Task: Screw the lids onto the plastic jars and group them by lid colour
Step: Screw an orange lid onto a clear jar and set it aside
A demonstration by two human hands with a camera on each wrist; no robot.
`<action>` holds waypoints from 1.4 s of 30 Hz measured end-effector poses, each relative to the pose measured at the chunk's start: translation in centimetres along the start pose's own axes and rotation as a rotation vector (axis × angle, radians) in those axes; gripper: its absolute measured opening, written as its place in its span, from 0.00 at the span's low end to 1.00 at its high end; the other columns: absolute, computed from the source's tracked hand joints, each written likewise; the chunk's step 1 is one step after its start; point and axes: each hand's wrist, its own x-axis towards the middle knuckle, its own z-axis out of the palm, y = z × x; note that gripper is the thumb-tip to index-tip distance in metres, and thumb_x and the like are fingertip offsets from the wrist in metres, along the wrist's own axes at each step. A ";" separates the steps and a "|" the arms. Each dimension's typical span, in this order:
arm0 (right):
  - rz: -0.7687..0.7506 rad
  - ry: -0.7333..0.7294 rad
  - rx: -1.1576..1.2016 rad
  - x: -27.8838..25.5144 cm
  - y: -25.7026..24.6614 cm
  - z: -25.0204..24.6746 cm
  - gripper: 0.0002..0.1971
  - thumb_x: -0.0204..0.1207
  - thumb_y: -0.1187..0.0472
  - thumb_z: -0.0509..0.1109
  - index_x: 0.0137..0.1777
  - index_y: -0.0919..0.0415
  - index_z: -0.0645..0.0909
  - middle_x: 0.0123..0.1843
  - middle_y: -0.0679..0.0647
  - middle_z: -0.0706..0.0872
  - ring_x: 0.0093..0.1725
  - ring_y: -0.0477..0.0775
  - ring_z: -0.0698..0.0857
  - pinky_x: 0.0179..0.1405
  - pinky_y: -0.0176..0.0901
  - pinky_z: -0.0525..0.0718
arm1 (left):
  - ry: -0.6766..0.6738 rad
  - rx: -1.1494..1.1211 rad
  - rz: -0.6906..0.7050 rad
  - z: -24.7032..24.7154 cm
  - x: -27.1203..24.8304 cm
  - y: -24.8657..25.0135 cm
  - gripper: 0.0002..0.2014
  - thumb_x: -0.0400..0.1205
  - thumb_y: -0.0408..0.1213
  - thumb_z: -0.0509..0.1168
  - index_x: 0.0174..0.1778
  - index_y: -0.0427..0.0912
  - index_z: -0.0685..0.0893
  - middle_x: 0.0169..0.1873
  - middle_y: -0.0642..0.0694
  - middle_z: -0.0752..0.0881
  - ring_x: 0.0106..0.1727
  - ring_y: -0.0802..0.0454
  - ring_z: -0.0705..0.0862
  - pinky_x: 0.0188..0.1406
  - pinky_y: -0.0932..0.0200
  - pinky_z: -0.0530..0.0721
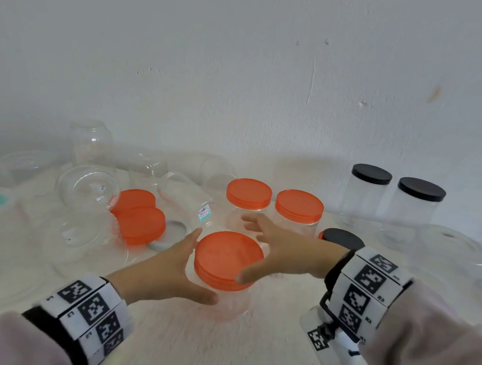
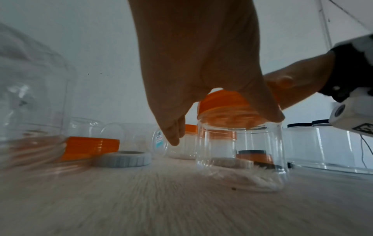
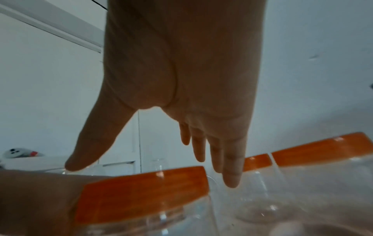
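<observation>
A clear plastic jar (image 1: 222, 301) capped with an orange lid (image 1: 228, 259) is seen upright on the pale wood-grain table (image 1: 205, 359), framed by both hands. The left hand (image 1: 169, 268) is laid against the jar's left side, fingers straight and thumb stretched along the front just under the lid; the right hand (image 1: 283, 249) is spread above and beside the lid with straight fingers, and whether its thumb touches the rim cannot be told. The lid appears seated, so the jar is judged ready to be slid back to the two orange-lidded jars (image 1: 272, 206) just behind; it should be pushed low on the body so it is not tipped. Black-lidded jars (image 1: 391, 200) are gathered at the right near a bare white wall (image 1: 253, 58), while uncapped jars (image 1: 87, 186) and loose orange lids (image 1: 138, 216) are scattered at the left.
</observation>
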 end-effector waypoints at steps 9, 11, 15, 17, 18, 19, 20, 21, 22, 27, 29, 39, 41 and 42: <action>0.029 -0.105 -0.535 2.0 -4.6 0.5 0.55 0.62 0.32 0.77 0.83 0.39 0.47 0.81 0.47 0.61 0.78 0.56 0.66 0.74 0.59 0.70 | -0.092 -0.135 0.001 0.5 0.5 0.0 0.52 0.66 0.42 0.83 0.81 0.53 0.58 0.72 0.58 0.75 0.72 0.59 0.74 0.76 0.54 0.71; 0.057 -0.125 -0.578 2.2 -4.9 0.5 0.54 0.61 0.31 0.77 0.83 0.37 0.48 0.80 0.47 0.62 0.78 0.57 0.67 0.73 0.59 0.70 | -0.100 -0.144 0.004 0.6 0.6 0.0 0.51 0.67 0.40 0.82 0.81 0.52 0.58 0.72 0.57 0.74 0.73 0.58 0.73 0.76 0.53 0.70; 0.080 -0.131 -0.638 2.4 -5.2 0.5 0.54 0.61 0.30 0.77 0.83 0.38 0.50 0.80 0.46 0.62 0.78 0.56 0.67 0.69 0.57 0.70 | -0.096 -0.150 0.015 0.6 0.7 -0.1 0.50 0.67 0.40 0.82 0.80 0.52 0.60 0.72 0.56 0.75 0.72 0.58 0.74 0.76 0.51 0.71; 0.078 -0.134 -0.676 2.4 -5.4 0.6 0.55 0.60 0.32 0.77 0.83 0.39 0.50 0.78 0.45 0.62 0.77 0.56 0.67 0.68 0.57 0.71 | -0.089 -0.151 0.012 0.6 0.8 -0.2 0.49 0.66 0.40 0.83 0.80 0.52 0.61 0.71 0.56 0.76 0.72 0.57 0.75 0.76 0.51 0.72; 0.077 -0.138 -0.690 2.4 -5.5 0.6 0.55 0.60 0.32 0.78 0.83 0.39 0.50 0.78 0.45 0.61 0.76 0.56 0.68 0.68 0.57 0.72 | -0.085 -0.150 0.012 0.6 0.9 -0.3 0.49 0.66 0.40 0.83 0.80 0.52 0.61 0.71 0.56 0.76 0.72 0.57 0.75 0.75 0.51 0.72; 0.079 -0.143 -0.702 2.3 -5.6 0.7 0.55 0.60 0.33 0.78 0.83 0.38 0.50 0.77 0.45 0.61 0.76 0.57 0.68 0.69 0.59 0.73 | -0.082 -0.150 0.014 0.6 0.9 -0.3 0.49 0.66 0.40 0.83 0.79 0.52 0.61 0.71 0.56 0.76 0.72 0.57 0.75 0.75 0.51 0.73; 0.081 -0.149 -0.713 2.3 -5.6 0.7 0.55 0.61 0.33 0.78 0.83 0.39 0.49 0.78 0.45 0.61 0.76 0.57 0.68 0.69 0.60 0.73 | -0.080 -0.149 0.015 0.6 1.0 -0.3 0.49 0.65 0.40 0.83 0.79 0.52 0.62 0.71 0.57 0.77 0.72 0.57 0.75 0.75 0.51 0.73; 0.085 -0.153 -0.724 2.3 -5.7 0.7 0.55 0.61 0.33 0.78 0.84 0.39 0.49 0.78 0.46 0.60 0.77 0.58 0.68 0.70 0.62 0.73 | -0.079 -0.148 0.017 0.6 1.0 -0.4 0.49 0.65 0.41 0.83 0.79 0.52 0.62 0.70 0.57 0.77 0.72 0.57 0.75 0.75 0.52 0.73; 0.088 -0.155 -0.733 2.3 -5.7 0.7 0.55 0.61 0.32 0.78 0.84 0.39 0.49 0.78 0.46 0.60 0.77 0.58 0.67 0.70 0.62 0.73 | -0.079 -0.146 0.019 0.6 1.0 -0.4 0.49 0.65 0.41 0.83 0.79 0.52 0.62 0.70 0.57 0.77 0.72 0.57 0.75 0.75 0.52 0.73; 0.075 -0.161 -0.758 2.4 -5.9 0.8 0.53 0.61 0.34 0.77 0.83 0.37 0.51 0.76 0.44 0.62 0.75 0.56 0.69 0.66 0.61 0.76 | -0.079 -0.161 0.027 0.6 1.2 -0.6 0.50 0.64 0.41 0.84 0.79 0.51 0.62 0.70 0.56 0.77 0.72 0.57 0.75 0.75 0.51 0.74; 0.057 -0.184 -0.748 2.6 -5.9 0.7 0.52 0.61 0.39 0.79 0.82 0.35 0.51 0.76 0.42 0.62 0.75 0.55 0.69 0.66 0.60 0.76 | -0.076 -0.170 0.031 0.6 1.1 -0.7 0.51 0.64 0.41 0.84 0.80 0.51 0.61 0.72 0.56 0.76 0.73 0.57 0.74 0.75 0.50 0.73; 0.123 -0.080 -0.766 2.7 -5.6 1.2 0.53 0.59 0.19 0.66 0.80 0.49 0.61 0.73 0.52 0.71 0.67 0.56 0.75 0.55 0.52 0.74 | -0.073 -0.171 0.046 0.7 1.2 -0.6 0.50 0.65 0.41 0.84 0.79 0.51 0.63 0.71 0.55 0.77 0.73 0.55 0.75 0.75 0.48 0.72; 0.143 -0.064 -0.765 2.6 -5.5 1.3 0.53 0.60 0.18 0.63 0.79 0.53 0.63 0.72 0.54 0.73 0.65 0.57 0.76 0.53 0.51 0.74 | -0.063 -0.153 0.039 0.7 1.3 -0.6 0.50 0.64 0.42 0.84 0.79 0.52 0.63 0.70 0.55 0.78 0.72 0.55 0.75 0.75 0.47 0.72; 0.155 -0.078 -0.765 2.6 -5.6 1.1 0.54 0.60 0.18 0.63 0.80 0.53 0.61 0.74 0.54 0.72 0.68 0.58 0.75 0.55 0.52 0.74 | -0.061 -0.155 0.036 0.8 1.3 -0.6 0.50 0.64 0.42 0.84 0.79 0.51 0.63 0.70 0.55 0.78 0.72 0.55 0.75 0.75 0.47 0.72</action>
